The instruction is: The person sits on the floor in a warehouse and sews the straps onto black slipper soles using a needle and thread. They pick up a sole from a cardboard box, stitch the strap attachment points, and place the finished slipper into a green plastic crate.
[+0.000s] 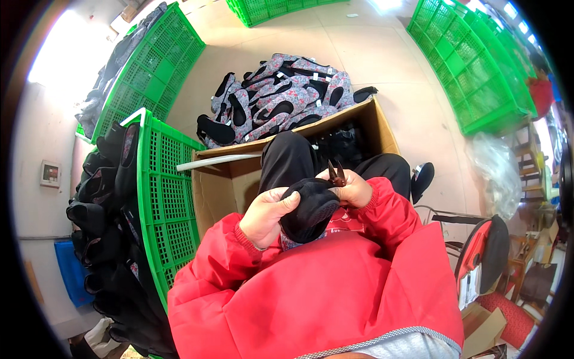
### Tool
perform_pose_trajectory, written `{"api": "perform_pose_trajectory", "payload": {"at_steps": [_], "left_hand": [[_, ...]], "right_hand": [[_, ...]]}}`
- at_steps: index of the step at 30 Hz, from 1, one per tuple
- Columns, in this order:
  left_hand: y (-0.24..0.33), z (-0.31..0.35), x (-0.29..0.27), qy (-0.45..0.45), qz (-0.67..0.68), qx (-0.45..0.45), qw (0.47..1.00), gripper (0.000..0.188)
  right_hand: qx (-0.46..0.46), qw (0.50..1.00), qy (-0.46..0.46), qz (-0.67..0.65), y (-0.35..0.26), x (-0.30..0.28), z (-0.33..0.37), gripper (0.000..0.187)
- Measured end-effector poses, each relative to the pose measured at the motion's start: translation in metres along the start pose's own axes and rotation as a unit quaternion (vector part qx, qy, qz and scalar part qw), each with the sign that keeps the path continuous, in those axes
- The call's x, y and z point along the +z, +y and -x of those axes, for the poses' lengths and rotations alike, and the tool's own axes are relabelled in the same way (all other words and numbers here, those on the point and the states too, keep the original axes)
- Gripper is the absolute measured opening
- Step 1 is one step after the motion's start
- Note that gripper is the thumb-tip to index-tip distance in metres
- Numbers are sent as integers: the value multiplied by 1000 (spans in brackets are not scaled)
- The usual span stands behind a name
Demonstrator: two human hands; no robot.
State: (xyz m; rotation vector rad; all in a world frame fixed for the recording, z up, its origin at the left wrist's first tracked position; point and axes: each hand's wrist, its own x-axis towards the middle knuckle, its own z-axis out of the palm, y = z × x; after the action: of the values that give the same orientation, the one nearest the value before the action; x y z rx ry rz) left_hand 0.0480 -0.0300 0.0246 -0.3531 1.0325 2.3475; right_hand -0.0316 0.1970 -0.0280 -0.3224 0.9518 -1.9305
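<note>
In front of my lap is a black slipper [311, 206] with a ridged dark surface and a bit of patterned fabric at its lower edge. My left hand [266, 216] grips its left side, thumb on top. My right hand [354, 190] is closed round small snips [337, 173] with dark pointed blades, which stick up apart from each other beyond the fingers. The fingers of that hand also meet the slipper's far right edge, and the blades are clear of it. What the hidden fingertips do under the slipper cannot be seen.
An open cardboard box [382, 128] stands at my knees, with black items inside and a pale tube [218, 161] across its left side. Beyond lies a heap of floral slippers [281, 99]. Green crates [170, 203] flank me, the left one beside stacked black slippers [98, 209]; clear plastic [496, 173] hangs right.
</note>
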Motion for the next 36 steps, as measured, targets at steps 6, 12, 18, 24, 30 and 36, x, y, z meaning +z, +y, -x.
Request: {"api": "perform_pose_trajectory", "payload": {"at_steps": [6, 12, 18, 24, 30, 36], "left_hand": [[8, -2, 3, -101, 50, -96, 989, 35], [5, -14, 10, -137, 24, -98, 985, 49], [-11, -24, 12, -96, 159, 4, 983, 54], [-25, -42, 5, -58, 156, 180, 969, 51], [-31, -51, 10, 45, 97, 273, 956, 52], [-21, -54, 30, 113, 63, 329, 935, 50]], "right_hand": [[-71, 997, 3, 11, 21, -14, -10, 33], [-63, 994, 23, -84, 38, -16, -31, 16], [-147, 986, 72, -14, 98, -48, -64, 14], [-201, 939, 279, -3, 99, -10, -50, 20], [-177, 947, 254, -87, 107, -11, -20, 22], [-127, 968, 194, -94, 90, -4, -16, 32]]}}
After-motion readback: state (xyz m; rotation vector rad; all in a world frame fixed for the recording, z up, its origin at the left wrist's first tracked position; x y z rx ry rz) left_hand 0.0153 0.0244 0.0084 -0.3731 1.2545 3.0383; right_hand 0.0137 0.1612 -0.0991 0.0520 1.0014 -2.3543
